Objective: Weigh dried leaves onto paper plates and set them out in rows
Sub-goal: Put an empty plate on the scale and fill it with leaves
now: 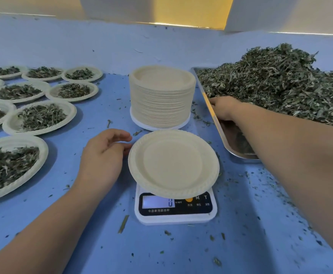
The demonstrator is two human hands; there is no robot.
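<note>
An empty paper plate (173,165) sits on a white digital scale (175,212) whose display reads 0. My left hand (102,155) rests on the table just left of the plate, fingers loosely curled, fingertips at its rim, holding nothing. My right hand (224,107) reaches into the metal tray (211,107) at the near edge of the big pile of dried leaves (276,84). Its fingers point down into the tray and are hidden under the hand. Several filled plates (41,117) lie in rows at the left.
A tall stack of empty paper plates (161,97) stands behind the scale, between the filled rows and the tray. Leaf crumbs are scattered over the blue table (181,250). A pale wall rises behind the table.
</note>
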